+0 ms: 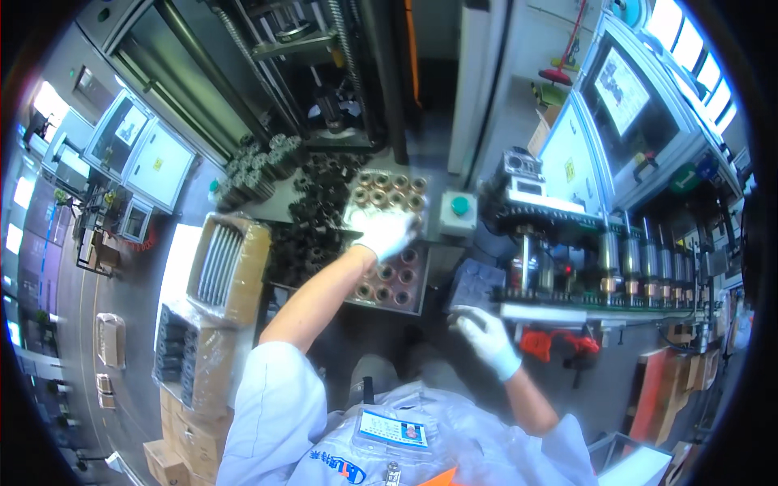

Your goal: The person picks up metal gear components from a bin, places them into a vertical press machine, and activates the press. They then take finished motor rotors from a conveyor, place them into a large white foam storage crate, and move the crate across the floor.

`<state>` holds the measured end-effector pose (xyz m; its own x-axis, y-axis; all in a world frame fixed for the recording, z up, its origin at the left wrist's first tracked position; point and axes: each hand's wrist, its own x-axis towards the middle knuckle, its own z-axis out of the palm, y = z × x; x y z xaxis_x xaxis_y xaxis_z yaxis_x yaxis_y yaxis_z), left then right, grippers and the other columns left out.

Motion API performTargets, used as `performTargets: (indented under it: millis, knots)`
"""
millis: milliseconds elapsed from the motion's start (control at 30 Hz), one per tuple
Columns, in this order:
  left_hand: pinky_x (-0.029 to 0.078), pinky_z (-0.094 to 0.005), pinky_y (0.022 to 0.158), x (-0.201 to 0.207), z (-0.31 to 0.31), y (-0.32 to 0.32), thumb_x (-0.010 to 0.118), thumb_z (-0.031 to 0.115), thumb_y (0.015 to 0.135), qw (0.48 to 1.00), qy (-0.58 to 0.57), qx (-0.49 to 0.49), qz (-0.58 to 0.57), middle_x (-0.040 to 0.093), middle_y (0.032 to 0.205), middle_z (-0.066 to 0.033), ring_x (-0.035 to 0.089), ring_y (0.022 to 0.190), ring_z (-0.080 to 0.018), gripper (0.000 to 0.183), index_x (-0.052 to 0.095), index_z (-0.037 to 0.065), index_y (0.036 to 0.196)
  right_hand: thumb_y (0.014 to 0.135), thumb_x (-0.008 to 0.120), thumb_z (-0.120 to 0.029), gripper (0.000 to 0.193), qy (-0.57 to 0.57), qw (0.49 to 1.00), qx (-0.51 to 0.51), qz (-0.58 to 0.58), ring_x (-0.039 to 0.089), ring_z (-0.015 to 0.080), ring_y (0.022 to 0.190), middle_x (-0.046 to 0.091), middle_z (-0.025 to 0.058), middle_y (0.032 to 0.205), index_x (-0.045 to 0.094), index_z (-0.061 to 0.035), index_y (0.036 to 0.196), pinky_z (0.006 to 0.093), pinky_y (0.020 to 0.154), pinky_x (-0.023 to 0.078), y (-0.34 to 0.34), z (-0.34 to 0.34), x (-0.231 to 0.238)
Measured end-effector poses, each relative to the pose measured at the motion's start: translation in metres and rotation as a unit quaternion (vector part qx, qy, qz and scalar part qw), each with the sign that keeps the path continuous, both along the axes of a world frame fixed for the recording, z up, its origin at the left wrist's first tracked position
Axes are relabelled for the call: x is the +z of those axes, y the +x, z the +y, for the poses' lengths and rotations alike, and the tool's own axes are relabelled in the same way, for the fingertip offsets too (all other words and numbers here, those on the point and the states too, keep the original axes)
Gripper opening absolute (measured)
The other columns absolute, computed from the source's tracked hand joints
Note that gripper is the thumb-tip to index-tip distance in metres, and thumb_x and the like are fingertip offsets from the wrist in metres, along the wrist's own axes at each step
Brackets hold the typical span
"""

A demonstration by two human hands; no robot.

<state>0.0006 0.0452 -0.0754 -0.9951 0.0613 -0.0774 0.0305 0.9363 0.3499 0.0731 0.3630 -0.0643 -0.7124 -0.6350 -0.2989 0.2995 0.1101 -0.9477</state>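
My left hand [386, 233], in a white glove, reaches over a tray [420, 301] of round copper-coloured rings [387, 188] that stand in rows. It covers the middle rows, and its fingers are too smeared to show whether they hold one. My right hand [483, 334], gloved too, hangs in the air just below a blue-grey plastic tray [478, 283], left of the conveyor. Its fingers are loosely bent and apart, with nothing seen in them. Left of the rings lies a heap of dark toothed metal cores [316, 211].
A press [332, 113] stands behind the bench. Beside the rings is a box with a green button [459, 206]. At right, a conveyor [559, 311] carries several upright shafts [632, 263]. Grey metal cores [259, 170] are stacked at back left; cardboard boxes [243, 267] stand nearer.
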Motion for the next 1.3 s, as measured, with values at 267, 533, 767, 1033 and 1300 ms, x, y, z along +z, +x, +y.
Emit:
performTargets:
  millis: [267,533,767,1033,1300]
  knots:
    - [0.048,-0.0296,0.065,0.019,-0.095,0.003,0.07,0.028,0.094,0.908,0.392,0.145,0.023,0.071,0.087,-0.0059,0.059,0.071,-0.0118,0.031,0.07,0.0,0.108,0.096,0.065,-0.009,0.042,-0.102,0.969,-0.068,0.216,0.062,0.0175,0.114,0.064,0.0149,0.128,0.056,0.0038,0.135,0.0306,0.098,0.049,-0.119,-0.221,0.064]
    - [0.052,-0.0249,0.078,0.033,-0.252,0.119,0.075,0.013,0.092,0.802,0.482,0.348,0.061,0.071,0.091,-0.0055,0.062,0.083,-0.0099,0.023,0.069,-0.006,0.104,0.075,0.085,-0.032,0.091,0.048,0.893,-0.23,0.383,0.064,0.0325,0.112,0.061,0.0226,0.131,0.041,0.0024,0.147,0.0393,0.101,0.048,-0.271,-0.498,0.013]
    - [0.043,-0.0196,0.062,0.018,-0.305,0.098,0.071,0.008,0.093,0.876,0.358,0.25,0.204,0.063,0.084,0.0018,0.051,0.07,-0.0038,0.014,0.066,-0.001,0.102,0.078,0.082,-0.019,0.052,0.025,0.91,-0.245,0.333,0.067,0.0172,0.092,0.07,0.0095,0.1,0.056,-0.0004,0.119,0.0333,0.081,0.054,-0.245,-0.518,0.074]
    - [0.05,-0.0473,0.072,0.036,-0.306,-0.079,0.063,0.016,0.095,0.932,-0.004,0.042,0.361,0.061,0.095,-0.0176,0.062,0.084,-0.0382,0.013,0.064,0.004,0.1,0.072,0.078,-0.036,0.06,0.103,0.782,0.081,0.609,0.066,0.0344,0.091,0.065,0.0155,0.099,0.057,-0.0059,0.119,0.0461,0.082,0.053,-0.124,-0.343,0.072]
    - [0.053,-0.0422,0.086,0.023,-0.306,-0.159,0.07,0.007,0.088,0.97,0.035,-0.047,0.235,0.071,0.096,-0.0204,0.067,0.095,-0.0373,0.013,0.073,-0.001,0.099,0.079,0.069,-0.043,0.061,0.632,0.674,-0.244,0.295,0.07,0.0368,0.096,0.071,0.021,0.102,0.052,-0.0013,0.119,0.0447,0.083,0.055,-0.152,-0.007,0.069]
